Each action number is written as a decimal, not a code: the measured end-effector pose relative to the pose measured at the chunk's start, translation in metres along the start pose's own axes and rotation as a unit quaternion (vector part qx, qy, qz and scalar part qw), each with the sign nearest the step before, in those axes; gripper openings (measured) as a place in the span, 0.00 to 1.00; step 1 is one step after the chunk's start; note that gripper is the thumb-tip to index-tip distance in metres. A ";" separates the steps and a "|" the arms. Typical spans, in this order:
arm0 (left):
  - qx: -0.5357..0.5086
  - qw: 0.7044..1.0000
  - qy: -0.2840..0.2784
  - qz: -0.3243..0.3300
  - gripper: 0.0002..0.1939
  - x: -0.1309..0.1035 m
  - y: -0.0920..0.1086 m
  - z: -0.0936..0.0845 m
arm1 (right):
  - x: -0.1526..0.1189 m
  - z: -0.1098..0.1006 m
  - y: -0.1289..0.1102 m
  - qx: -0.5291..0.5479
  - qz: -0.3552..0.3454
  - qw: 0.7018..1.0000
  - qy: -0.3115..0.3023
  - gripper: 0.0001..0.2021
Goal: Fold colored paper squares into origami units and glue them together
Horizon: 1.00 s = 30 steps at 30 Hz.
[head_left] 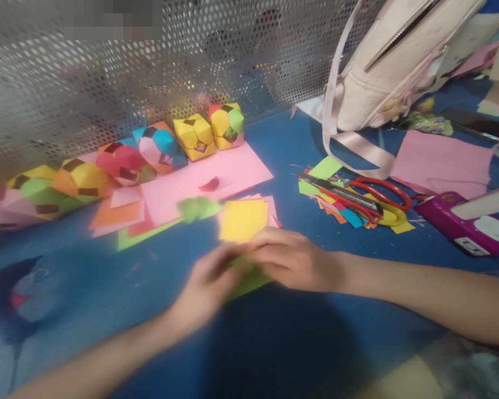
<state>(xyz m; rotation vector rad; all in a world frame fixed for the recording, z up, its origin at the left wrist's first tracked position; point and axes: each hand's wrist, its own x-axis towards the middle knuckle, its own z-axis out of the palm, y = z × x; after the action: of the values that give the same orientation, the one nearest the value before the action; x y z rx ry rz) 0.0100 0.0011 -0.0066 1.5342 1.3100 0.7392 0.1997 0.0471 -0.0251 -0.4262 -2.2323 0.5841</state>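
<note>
A piece of green paper (pixel 251 281) lies low over the blue table between my two hands. My left hand (pixel 212 277), slightly blurred, has its fingers closed on the paper's left side. From the right, my right hand (pixel 293 260) bends its fingers over the same paper, and the fingertips of both hands nearly meet. How the paper is folded under them is hidden. Just beyond my fingers sits a stack of square papers with a yellow sheet (pixel 245 220) on top. Left of that stack is a small folded green paper piece (pixel 197 209).
A row of folded paper balls (pixel 194 137) stands along the perforated metal panel (pixel 183 61), partly beside pink sheets (pixel 249 166). At right are red-handled scissors (pixel 382 188), a cutter knife (pixel 341 193), paper scraps, a purple device (pixel 468 224) and a cream bag (pixel 366 83).
</note>
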 end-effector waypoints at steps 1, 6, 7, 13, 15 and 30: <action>0.002 1.000 0.006 -0.004 0.11 0.000 0.001 0.001 | 0.000 0.000 0.000 -0.002 0.000 1.000 -0.002 0.10; 0.012 1.000 0.027 -0.009 0.09 0.002 0.003 0.003 | 0.002 0.002 -0.001 0.033 0.021 0.999 0.029 0.10; 0.010 0.999 0.029 -0.008 0.09 0.002 0.002 0.003 | 0.002 0.003 -0.001 0.036 0.034 0.998 0.039 0.11; -0.032 0.999 0.016 -0.023 0.09 0.002 0.001 0.003 | 0.000 0.008 -0.004 0.019 0.089 0.994 0.060 0.12; -0.051 0.998 0.016 -0.030 0.09 0.003 0.002 0.004 | 0.000 0.009 -0.006 0.008 0.078 0.996 0.047 0.12; -0.030 0.999 0.034 -0.026 0.08 0.002 -0.005 0.003 | 0.006 0.002 -0.015 0.129 0.256 0.957 0.035 0.08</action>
<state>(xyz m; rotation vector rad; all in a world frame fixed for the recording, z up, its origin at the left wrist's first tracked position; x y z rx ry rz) 0.0112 0.0018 -0.0124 1.4328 1.3611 0.7968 0.1928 0.0370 -0.0141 -0.8828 -1.9400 1.0955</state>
